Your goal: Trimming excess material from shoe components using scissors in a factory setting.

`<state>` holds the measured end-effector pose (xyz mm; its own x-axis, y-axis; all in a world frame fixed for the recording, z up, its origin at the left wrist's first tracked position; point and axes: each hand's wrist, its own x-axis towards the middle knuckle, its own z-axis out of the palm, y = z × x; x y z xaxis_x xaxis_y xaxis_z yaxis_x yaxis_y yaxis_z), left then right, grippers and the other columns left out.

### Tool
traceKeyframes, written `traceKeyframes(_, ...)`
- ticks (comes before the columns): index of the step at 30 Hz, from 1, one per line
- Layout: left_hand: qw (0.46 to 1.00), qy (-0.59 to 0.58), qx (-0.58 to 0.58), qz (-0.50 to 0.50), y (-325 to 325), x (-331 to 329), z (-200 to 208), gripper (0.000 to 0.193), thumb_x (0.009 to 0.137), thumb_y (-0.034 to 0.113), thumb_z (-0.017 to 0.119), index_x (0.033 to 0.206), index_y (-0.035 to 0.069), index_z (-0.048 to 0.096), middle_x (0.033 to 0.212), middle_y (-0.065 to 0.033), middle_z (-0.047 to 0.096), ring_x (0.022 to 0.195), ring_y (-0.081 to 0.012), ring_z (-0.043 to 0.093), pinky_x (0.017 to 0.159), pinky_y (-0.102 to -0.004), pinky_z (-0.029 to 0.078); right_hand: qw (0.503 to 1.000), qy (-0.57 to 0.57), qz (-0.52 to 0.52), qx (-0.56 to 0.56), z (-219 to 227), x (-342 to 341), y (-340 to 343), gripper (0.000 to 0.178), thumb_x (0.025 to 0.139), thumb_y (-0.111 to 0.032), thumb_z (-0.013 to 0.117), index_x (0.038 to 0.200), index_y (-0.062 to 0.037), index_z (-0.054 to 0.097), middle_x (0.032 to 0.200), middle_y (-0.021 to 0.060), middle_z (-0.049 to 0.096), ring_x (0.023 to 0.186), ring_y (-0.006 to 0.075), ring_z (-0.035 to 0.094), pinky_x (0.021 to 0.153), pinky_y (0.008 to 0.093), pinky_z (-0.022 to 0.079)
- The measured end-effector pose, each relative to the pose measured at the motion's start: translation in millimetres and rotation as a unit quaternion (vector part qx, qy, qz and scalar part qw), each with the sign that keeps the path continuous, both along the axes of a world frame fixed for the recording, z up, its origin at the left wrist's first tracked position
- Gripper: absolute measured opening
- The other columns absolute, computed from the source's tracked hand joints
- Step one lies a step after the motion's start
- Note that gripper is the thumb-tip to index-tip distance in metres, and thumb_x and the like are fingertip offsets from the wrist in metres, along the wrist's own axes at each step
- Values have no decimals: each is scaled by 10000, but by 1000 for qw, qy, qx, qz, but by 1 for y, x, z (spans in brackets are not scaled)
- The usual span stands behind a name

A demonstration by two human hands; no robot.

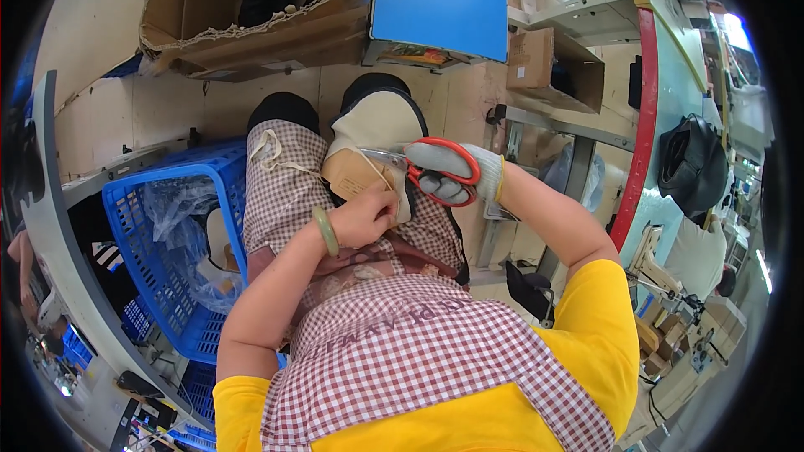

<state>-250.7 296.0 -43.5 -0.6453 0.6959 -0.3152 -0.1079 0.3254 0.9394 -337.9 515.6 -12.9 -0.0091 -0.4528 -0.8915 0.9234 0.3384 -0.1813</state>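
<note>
Left of the tan piece (350,174) on your lap (287,172) stands a blue basket (172,180). Your bare left hand (368,216) is curled closed on the tan piece's lower right edge; to the right of that piece, your gloved right hand (445,166) wraps around red-handled scissors (412,172).

The view looks steeply down from the wearer's head, above and behind the left hand (366,216) and gloved right hand (445,172), near enough that both fall close to its middle. The fisheye reaches a blue crate (142,264) left of the hands, a cardboard box (280,54) beyond them and a red-edged bench (641,130) to their right, bending straight edges toward its rim.
</note>
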Motion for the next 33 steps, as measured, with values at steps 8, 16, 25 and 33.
traceKeyframes(8, 981, -126, 31, 144, -34, 1, 26, 156, 819, 139, 595, 843, -2, 532, 787, -111, 526, 752, -232, 552, 681, -329, 449, 998, 29, -49, -31, 0, 24, -2, 409, 876, -421, 594, 1169, -142, 531, 720, -13, 539, 490, 49, 461, 372, 184, 344)
traceKeyframes(16, 899, 116, -248, 341, -32, -39, 17, 240, 816, 193, 634, 929, -16, 605, 841, -168, 609, 774, -335, 605, 694, -369, 485, 985, 121, -116, -47, 9, 59, -23, 498, 911, -339, 555, 1358, -158, 429, 754, -1, 526, 498, 53, 440, 401, 203, 351)
traceKeyframes(25, 926, 272, -185, 186, -31, -52, 23, 217, 764, 132, 646, 956, 31, 651, 892, -143, 634, 838, -352, 601, 743, -389, 488, 945, 57, -301, -115, 33, 109, 2, 502, 902, -479, 535, 1265, -151, 421, 661, 17, 469, 420, 89, 373, 356, 209, 295)
traceKeyframes(33, 922, 322, -184, 110, -19, -72, -6, 224, 735, 146, 669, 929, 49, 612, 922, -113, 601, 948, -299, 557, 845, -397, 421, 899, 182, -360, -169, 18, 99, -3, 514, 907, -488, 519, 1255, -126, 411, 643, 7, 437, 432, 102, 380, 378, 221, 318)
